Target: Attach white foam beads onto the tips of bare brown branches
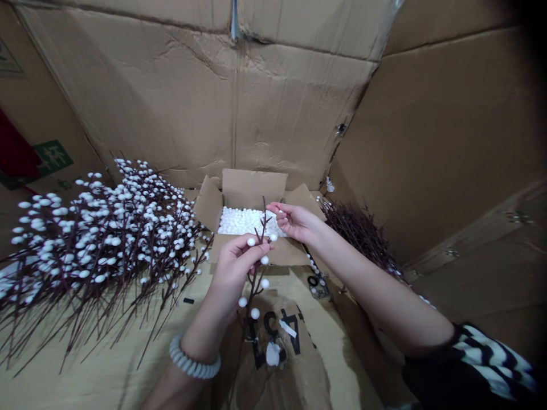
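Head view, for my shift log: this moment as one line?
left hand: holds white-berry stem | right hand: above cardboard box of white balls

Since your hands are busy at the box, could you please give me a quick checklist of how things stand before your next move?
1. Left hand grips the berry stem: ok.
2. Right hand pinches a white ball: cannot tell.
3. Loose white balls lie inside the open cardboard box: ok.
4. Pile of white-berry branches lies left of the box: ok.
5. Bare dark stems lie right of the box: ok.
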### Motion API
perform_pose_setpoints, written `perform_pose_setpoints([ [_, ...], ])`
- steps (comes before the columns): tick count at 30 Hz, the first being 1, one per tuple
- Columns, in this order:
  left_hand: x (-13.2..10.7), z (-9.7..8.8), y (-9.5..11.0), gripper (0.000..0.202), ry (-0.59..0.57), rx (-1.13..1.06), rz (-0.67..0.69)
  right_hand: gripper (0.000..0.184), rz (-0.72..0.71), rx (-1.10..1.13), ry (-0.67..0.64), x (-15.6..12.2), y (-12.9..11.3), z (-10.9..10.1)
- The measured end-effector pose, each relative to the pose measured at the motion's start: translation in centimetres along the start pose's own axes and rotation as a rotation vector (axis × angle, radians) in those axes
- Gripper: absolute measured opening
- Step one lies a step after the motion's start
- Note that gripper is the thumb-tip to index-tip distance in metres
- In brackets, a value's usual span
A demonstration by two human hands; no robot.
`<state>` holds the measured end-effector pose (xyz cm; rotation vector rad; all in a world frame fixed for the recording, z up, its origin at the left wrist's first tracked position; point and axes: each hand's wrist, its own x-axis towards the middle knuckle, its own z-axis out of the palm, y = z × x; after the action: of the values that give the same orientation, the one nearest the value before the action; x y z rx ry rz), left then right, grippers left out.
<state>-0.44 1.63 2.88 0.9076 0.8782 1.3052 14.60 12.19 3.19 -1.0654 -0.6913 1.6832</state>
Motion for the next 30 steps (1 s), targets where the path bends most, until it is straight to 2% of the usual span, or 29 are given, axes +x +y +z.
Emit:
perform_pose_setpoints([
  [8,-0.2,0.0,0.0,0.006,0.005,-0.013,-0.006,0.020,-0.150,-0.109,-0.024,-1.7,0.7,0.9],
  [13,-0.2,-0.2,-0.1,0.008,-0.029,0.009,-0.007,0.028,-0.284,-0.107,-0.080,-4.3,0.7,0.9],
  [16,-0.2,-0.3,-0.1,0.008,-0.037,0.031,0.014,0.028,-0.388,-0.179,-0.135,-6.3,1.2,0.9],
  [23,-0.4,-0.2,0.1,0.011,-0.089,0.091,0.074,0.017,-0.586,-0.326,-0.049,-9.6,2.4,1.5],
  [30,-0.2,0.0,0.0,0.015,-0.122,0.068,0.091,0.012,-0.585,-0.321,-0.024,-9.9,3.0,1.9],
])
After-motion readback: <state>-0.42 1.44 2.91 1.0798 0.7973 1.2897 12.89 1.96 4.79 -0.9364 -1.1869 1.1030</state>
